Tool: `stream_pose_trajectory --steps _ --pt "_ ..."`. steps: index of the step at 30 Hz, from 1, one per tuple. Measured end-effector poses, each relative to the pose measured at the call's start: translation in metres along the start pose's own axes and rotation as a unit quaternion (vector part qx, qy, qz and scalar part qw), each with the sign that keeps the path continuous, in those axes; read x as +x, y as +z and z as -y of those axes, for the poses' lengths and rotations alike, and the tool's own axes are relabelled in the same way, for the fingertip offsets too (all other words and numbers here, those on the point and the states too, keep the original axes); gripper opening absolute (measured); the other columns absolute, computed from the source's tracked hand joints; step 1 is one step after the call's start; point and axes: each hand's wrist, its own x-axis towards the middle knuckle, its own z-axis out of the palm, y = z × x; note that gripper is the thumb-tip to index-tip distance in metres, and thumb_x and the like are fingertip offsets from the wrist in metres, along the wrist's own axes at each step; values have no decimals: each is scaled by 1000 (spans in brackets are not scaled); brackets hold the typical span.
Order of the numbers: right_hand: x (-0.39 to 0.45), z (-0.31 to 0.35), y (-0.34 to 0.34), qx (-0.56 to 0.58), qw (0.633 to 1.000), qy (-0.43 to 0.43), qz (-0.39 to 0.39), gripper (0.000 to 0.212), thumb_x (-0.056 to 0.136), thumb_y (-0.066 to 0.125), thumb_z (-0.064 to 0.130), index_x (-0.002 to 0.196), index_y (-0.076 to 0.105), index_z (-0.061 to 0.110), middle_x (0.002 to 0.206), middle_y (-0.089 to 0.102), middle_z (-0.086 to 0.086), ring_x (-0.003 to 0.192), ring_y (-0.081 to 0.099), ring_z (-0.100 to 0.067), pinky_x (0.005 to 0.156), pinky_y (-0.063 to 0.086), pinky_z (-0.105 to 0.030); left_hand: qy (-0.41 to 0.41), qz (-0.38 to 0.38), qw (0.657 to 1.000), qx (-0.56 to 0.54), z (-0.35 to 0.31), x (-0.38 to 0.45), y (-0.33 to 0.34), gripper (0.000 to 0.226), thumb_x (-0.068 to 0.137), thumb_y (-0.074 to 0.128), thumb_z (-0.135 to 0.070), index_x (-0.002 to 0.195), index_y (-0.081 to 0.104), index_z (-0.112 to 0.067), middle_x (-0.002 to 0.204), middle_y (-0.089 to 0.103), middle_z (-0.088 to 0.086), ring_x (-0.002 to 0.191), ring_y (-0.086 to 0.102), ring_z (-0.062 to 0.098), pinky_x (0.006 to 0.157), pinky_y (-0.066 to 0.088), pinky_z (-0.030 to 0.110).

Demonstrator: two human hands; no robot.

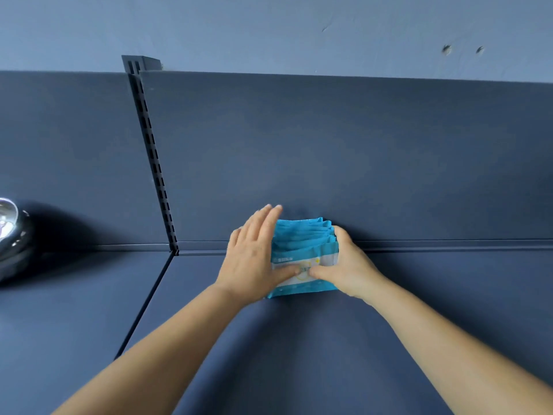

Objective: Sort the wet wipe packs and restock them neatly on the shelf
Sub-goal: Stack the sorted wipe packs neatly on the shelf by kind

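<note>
Several blue-and-white wet wipe packs (303,245) stand upright in a tight row on the dark blue shelf (299,339), pushed back against its rear panel. My left hand (254,256) presses flat against the row's left side, fingers straight, thumb across the front pack. On the row's right side my right hand (348,265) cups the packs, with its thumb on the front pack's face next to the left thumb. The packs are squeezed between both hands.
A slotted upright (152,157) divides the shelf's back panel left of the packs. A shiny chrome object (13,238) sits on the neighbouring shelf section at far left. Bare shelf surface stretches right of the packs and toward me.
</note>
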Motion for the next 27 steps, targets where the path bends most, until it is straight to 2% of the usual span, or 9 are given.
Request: stream_pose_trajectory --steps 2,4,7,9,14,16,21,27 --pt "-2 5 1 -34 999 -2 -23 93 71 79 31 144 22 34 139 40 12 117 46 -11 85 41 -26 59 96 981 160 -7 5 -6 91 84 49 -65 152 1 -26 160 3 -5 147 1 13 117 0 37" --pt "-6 9 2 -121 989 -42 -70 102 73 78 33 149 11 31 150 24 9 134 32 -15 101 35 -29 68 153 953 252 -11 11 -6 83 90 40 -63 152 2 -22 160 4 -2 148 3 17 117 -4 43" --pt "-13 15 8 -317 930 -171 -69 87 84 66 39 151 11 27 158 10 11 146 9 -13 116 12 -30 70 179 928 318 -13 15 -7 82 93 35 -61 152 -1 -17 160 5 0 148 3 20 116 -5 49" --pt "-14 16 13 -367 911 -184 -34 78 91 57 41 151 10 25 160 6 10 147 -1 -11 118 4 -31 73 190 916 344 -14 16 -6 82 94 32 -60 151 -4 -14 160 4 2 148 2 22 115 -5 51" --pt "-9 18 15 -376 915 -147 -8 77 95 53 36 153 5 23 160 1 10 147 -6 -10 118 0 -33 42 226 898 375 -21 21 1 82 97 27 -56 149 -13 -7 160 -4 8 148 -4 26 114 -6 53" --pt "-12 20 16 -374 917 -137 -7 77 95 54 35 153 4 22 160 -1 10 147 -7 -10 118 -2 -33 45 214 896 387 -23 19 1 84 97 31 -55 149 -13 -5 159 -4 10 148 -5 27 114 -6 53" --pt "-32 27 15 -356 927 -114 -29 82 94 54 39 153 0 20 161 -5 8 147 -9 -10 118 -2 -32 99 148 908 378 -26 3 -4 84 97 42 -47 149 -9 -5 158 3 10 148 -1 26 115 -4 52" --pt "-79 19 -1 -330 941 -59 -50 85 92 55 40 153 1 19 161 -3 6 148 -7 -12 121 1 -34 106 152 933 309 -46 -19 -9 78 98 31 -51 151 -6 -8 160 0 7 148 -3 24 117 -2 48"
